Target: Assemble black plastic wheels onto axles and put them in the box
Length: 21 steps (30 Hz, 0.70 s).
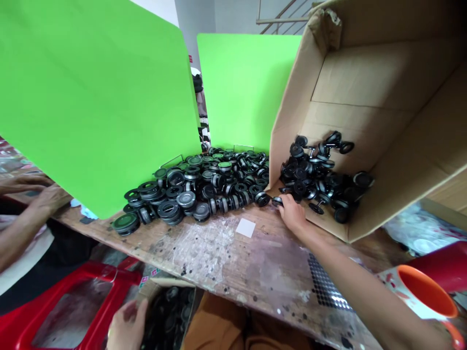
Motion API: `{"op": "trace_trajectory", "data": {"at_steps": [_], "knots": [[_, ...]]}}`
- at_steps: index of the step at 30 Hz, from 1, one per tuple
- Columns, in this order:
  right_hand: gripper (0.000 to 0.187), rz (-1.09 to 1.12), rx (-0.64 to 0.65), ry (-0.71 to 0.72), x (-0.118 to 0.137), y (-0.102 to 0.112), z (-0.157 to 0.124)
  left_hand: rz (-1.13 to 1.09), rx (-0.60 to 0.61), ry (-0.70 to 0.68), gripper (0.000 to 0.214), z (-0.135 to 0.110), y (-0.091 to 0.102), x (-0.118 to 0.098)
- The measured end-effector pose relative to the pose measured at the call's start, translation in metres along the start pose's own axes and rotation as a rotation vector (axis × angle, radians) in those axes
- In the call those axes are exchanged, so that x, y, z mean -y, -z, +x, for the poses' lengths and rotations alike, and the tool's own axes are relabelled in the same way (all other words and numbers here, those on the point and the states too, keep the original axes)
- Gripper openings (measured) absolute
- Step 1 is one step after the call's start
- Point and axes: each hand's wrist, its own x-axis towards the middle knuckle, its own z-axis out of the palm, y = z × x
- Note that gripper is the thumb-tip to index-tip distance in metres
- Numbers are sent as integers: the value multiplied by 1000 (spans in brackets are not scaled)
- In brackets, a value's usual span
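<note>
My right hand [293, 214] reaches to the front left corner of the big cardboard box, its fingers closed on a small black round part [277, 201]. Just left of it, a long heap of black round parts [186, 199] lies on the table, some with green or grey faces. Inside the box is a jumble of black parts [310, 170], several with short rods between discs. Low in the view, my left hand [127, 325] is held with thumb and fingers apart, holding nothing that I can see. It is beside a smaller box of black parts [170, 311] below the table edge.
Green panels [98, 97] stand behind the heap. The large cardboard box [361, 73] lies open on its side at right. A white square [245, 227], a dotted sheet [328, 287] and an orange-lined mug [419, 291] are nearby. Another person's hands [51, 199] and a red stool [109, 277] are at left.
</note>
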Motion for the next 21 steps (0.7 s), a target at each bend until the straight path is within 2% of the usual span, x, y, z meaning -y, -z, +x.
{"op": "trace_trajectory", "data": {"at_steps": [1, 3, 4, 6, 8, 10, 12, 14, 16, 18, 20, 21], "knots": [[28, 28, -4, 32, 7, 3, -14, -11, -35, 29, 42, -1, 2, -23], [26, 100, 8, 114, 26, 8, -47, -97, -48, -16, 43, -10, 5, -72], [25, 138, 23, 156, 36, 10, -65, -175, 3, -55, 42, -19, 4, -96], [23, 228, 60, 235, 59, 11, -102, -321, 203, -171, 40, -44, -3, -141], [24, 467, 79, 315, 82, 11, -136, -454, 445, -299, 42, -77, -15, -174], [28, 629, 82, 339, 98, 11, -163, -513, 631, -466, 42, -108, -29, -196], [34, 718, 104, 309, 103, 15, -181, -497, 708, -517, 35, -131, -40, -207], [40, 767, 162, 218, 91, 23, -189, -501, 737, -433, 28, -143, -48, -212], [34, 723, 178, 89, 63, 33, -189, -571, 766, -268, 26, -145, -51, -212], [14, 530, 89, -13, 23, 42, -183, -698, 810, -93, 27, -142, -51, -211], [15, 212, 74, -55, -19, 47, -174, -844, 851, 67, 26, -139, -51, -212], [16, 160, 72, -80, -38, 47, -170, -906, 864, 142, 25, -138, -50, -213]]}}
